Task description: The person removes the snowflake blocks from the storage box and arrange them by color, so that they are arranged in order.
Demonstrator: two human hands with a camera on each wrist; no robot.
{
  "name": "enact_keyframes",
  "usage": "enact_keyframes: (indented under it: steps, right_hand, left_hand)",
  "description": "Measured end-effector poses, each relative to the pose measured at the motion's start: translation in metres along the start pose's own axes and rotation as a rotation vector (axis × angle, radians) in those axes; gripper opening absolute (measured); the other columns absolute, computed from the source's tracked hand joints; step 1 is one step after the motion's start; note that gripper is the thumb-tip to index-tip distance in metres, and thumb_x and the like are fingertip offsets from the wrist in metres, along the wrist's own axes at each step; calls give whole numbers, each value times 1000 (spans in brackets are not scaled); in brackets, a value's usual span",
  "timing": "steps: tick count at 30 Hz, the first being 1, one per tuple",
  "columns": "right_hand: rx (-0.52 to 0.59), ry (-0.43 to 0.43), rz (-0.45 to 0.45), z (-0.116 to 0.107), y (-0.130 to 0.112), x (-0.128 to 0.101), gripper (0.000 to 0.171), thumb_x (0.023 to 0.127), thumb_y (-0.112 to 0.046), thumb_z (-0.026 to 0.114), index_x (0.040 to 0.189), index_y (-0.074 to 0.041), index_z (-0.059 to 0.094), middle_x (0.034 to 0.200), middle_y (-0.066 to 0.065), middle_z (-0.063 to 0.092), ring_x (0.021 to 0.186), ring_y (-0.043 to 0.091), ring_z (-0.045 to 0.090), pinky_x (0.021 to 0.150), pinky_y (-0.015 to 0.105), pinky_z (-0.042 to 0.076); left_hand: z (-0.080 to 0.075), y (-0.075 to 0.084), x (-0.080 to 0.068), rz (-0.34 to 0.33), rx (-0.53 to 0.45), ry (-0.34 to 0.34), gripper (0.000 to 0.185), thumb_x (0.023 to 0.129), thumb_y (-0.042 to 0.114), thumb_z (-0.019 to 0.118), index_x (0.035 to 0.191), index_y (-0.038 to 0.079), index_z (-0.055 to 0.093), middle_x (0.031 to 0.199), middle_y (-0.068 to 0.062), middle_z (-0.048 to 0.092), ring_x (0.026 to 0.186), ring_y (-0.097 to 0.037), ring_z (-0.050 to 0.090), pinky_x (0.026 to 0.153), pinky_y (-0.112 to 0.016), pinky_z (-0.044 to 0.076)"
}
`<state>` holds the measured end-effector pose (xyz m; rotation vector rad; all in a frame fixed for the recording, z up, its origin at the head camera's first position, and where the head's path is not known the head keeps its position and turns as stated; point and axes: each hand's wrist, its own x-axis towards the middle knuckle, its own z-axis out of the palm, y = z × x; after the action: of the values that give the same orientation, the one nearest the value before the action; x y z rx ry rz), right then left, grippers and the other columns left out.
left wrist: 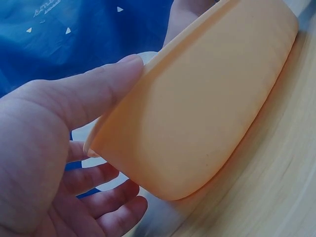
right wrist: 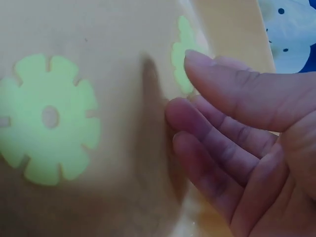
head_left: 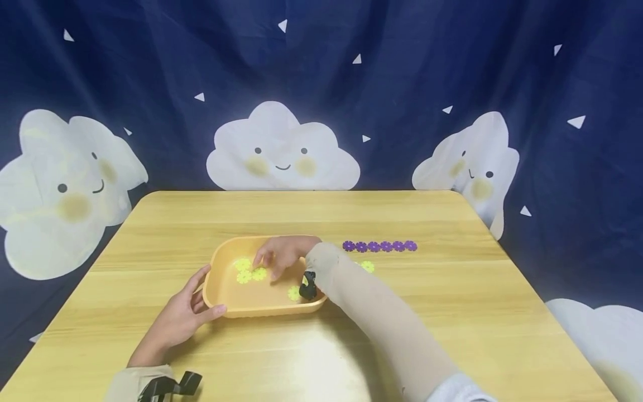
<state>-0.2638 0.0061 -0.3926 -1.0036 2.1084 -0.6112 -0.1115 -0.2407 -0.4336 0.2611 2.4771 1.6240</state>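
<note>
My left hand (head_left: 176, 318) grips the left end of a light orange plastic basin (head_left: 271, 314), the thumb on its rim and the fingers curled beneath the edge. In the left wrist view the basin's outer wall (left wrist: 192, 108) fills the middle. My right hand (head_left: 283, 254) reaches down inside the basin, fingers loosely bent, close to several yellow snowflake discs (head_left: 244, 277). No disc shows between its fingers. The right wrist view has one notched yellow disc (right wrist: 47, 118) on the basin floor and another (right wrist: 182, 54) partly behind the thumb.
Right of the basin, several purple snowflake discs (head_left: 374, 247) form a straight row on the wooden table (head_left: 452, 312). A yellow disc (head_left: 368, 266) lies below that row, beside the right forearm. A dark blue curtain (head_left: 321, 61) with cloud prints hangs behind the table.
</note>
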Motion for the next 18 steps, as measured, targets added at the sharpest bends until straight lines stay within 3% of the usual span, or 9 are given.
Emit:
enact_keyframes:
  steps: [9, 18]
  right_hand:
    - [-75, 13, -14, 5, 8, 13, 51, 82, -9, 78, 130, -16, 59, 83, -2, 62, 79, 7, 57, 91, 17, 42]
    - [-135, 14, 18, 9, 6, 13, 48, 85, -14, 77, 129, -21, 59, 84, -3, 63, 78, 7, 57, 85, 18, 44]
  left_hand:
    - [-1, 2, 1, 15, 27, -3, 103, 86, 25, 76, 156, 6, 4, 155, -31, 13, 132, -44, 38, 93, -24, 48]
    - [1, 1, 1, 13, 7, -10, 103, 85, 24, 76, 156, 7, 4, 154, -32, 15, 132, -44, 38, 92, -23, 48]
